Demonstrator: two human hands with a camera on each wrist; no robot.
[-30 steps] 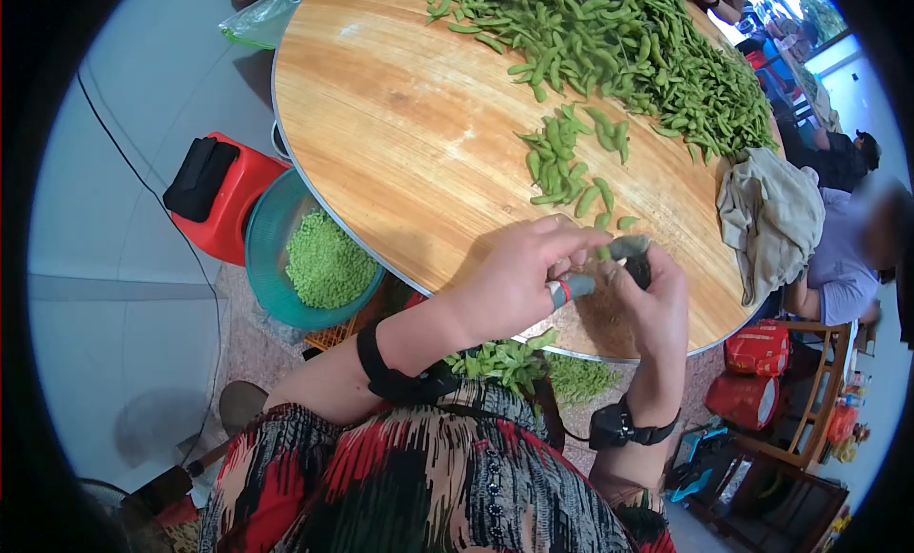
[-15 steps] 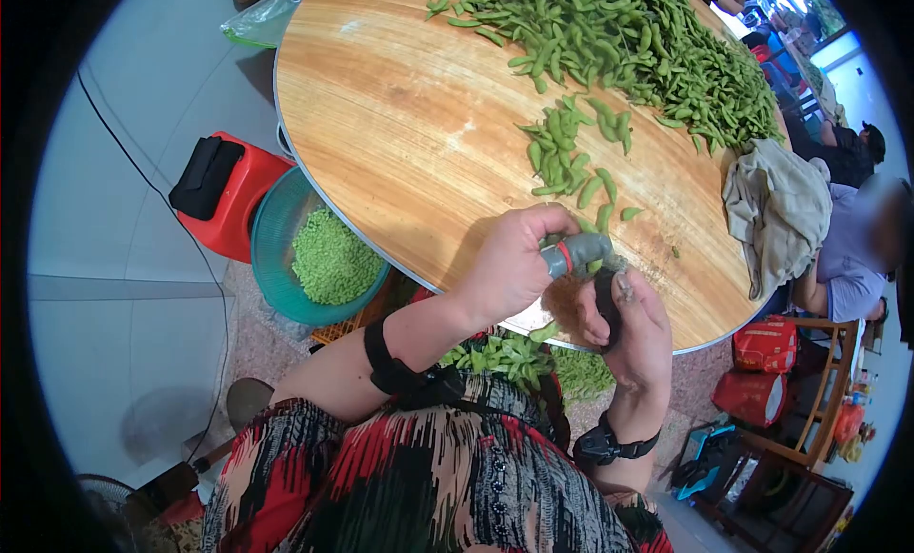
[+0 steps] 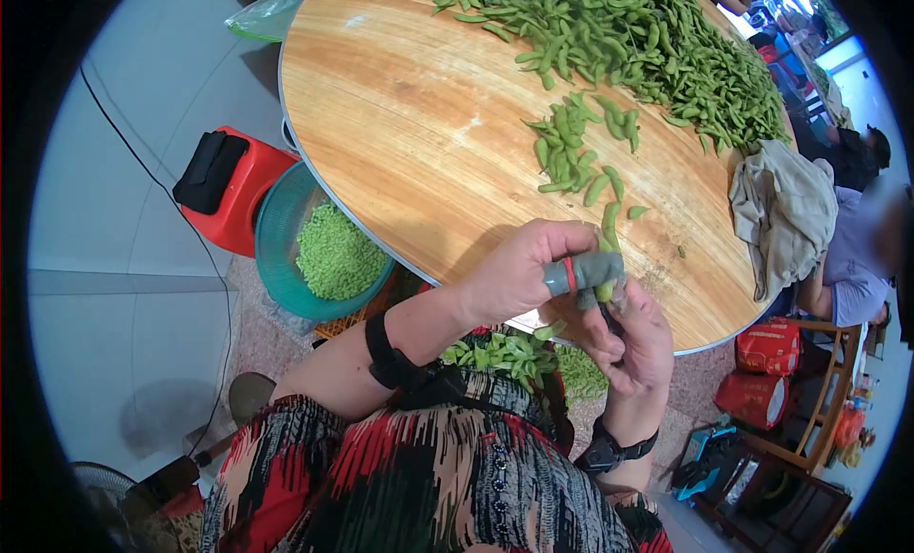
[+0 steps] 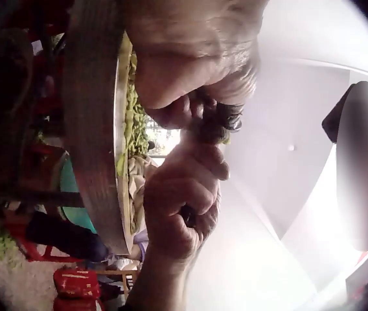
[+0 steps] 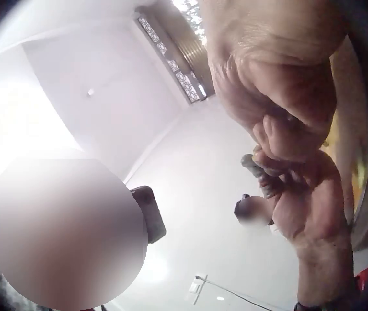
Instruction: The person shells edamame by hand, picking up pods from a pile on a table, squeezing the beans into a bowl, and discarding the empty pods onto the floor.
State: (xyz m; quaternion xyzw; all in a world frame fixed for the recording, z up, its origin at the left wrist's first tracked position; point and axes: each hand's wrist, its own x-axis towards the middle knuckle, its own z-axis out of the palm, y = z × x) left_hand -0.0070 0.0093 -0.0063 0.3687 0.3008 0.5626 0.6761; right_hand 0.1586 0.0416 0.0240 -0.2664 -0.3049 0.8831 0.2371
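Close together over the near edge of the round wooden table (image 3: 400,153) are both hands. My left hand (image 3: 533,267), its thumb wrapped in grey with a red band, pinches a green pod (image 3: 606,291). Against the pod's near end are the fingertips of my right hand (image 3: 638,339), its other fingers curled. In the left wrist view the right hand (image 4: 181,201) is below the left hand (image 4: 197,58), fingertips meeting. The right wrist view shows the left hand (image 5: 313,207) touching the right hand (image 5: 275,71). Loose pods (image 3: 566,144) lie just beyond.
A large pod heap (image 3: 657,58) covers the far side of the table. A crumpled cloth (image 3: 781,210) lies at the right edge. Left and below are a teal basket (image 3: 276,258) of shelled beans and a red stool (image 3: 238,201). A person (image 3: 852,258) sits at right.
The hands parted slightly, then came together again at the pod. The right hand has turned, and the dark item seen at its palm earlier is no longer plain in the head view.
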